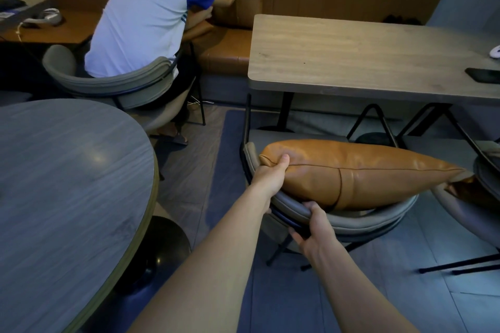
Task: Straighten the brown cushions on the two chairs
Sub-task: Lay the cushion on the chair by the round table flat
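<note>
Left hand (pixel 270 174) is closed on the brown cushion (pixel 351 170) corner for straightening; right hand (pixel 316 227) is clamped around the chair (pixel 351 220) backrest, likely steadying it.

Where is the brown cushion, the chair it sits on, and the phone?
brown cushion (pixel 378 170): head view, middle of its leather front.
chair (pixel 351 222): head view, curved grey backrest.
phone (pixel 484 75): head view, its dark screen, on the table's right edge.

The left hand's (pixel 269 180) fingers are hidden behind the cushion (pixel 359 170). The seat under the cushion is covered. A second chair (pixel 484 213) is cut off by the right edge, its own cushion (pixel 470 189) barely seen. The phone (pixel 484 75) is cropped too.
</note>
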Demonstrator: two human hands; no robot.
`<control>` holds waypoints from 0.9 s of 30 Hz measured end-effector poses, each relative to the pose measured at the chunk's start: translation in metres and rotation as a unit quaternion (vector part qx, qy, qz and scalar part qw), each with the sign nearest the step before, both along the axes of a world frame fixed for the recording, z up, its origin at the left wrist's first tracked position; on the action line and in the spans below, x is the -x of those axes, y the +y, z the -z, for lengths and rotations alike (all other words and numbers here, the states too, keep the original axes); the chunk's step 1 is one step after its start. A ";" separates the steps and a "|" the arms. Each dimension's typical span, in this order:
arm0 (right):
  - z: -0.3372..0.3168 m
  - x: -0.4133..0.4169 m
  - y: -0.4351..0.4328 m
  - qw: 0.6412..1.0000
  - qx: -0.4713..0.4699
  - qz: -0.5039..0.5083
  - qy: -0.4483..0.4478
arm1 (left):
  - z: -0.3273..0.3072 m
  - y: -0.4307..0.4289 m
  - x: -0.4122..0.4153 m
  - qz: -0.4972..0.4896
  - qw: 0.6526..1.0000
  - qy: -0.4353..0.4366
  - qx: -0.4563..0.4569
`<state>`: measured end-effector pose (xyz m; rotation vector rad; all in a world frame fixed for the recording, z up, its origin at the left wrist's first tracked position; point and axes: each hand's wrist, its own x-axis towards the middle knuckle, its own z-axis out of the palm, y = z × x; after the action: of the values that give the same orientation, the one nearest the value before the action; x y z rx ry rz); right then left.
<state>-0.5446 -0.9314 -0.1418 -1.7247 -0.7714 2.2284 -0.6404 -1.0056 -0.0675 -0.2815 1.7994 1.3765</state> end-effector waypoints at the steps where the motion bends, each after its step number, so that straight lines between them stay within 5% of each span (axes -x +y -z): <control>1: -0.003 -0.001 0.000 1.000 0.001 -0.005 -0.001 | 0.000 0.000 0.000 -0.001 1.000 0.000 0.000; 27: -0.034 -0.009 0.010 0.987 0.033 -0.150 -0.056 | -0.004 -0.002 -0.004 0.023 1.000 -0.020 -0.006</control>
<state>-0.5361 -0.9212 -0.1073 -1.8875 -1.0566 2.3854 -0.6361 -1.0076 -0.0634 -0.2598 1.7537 1.3394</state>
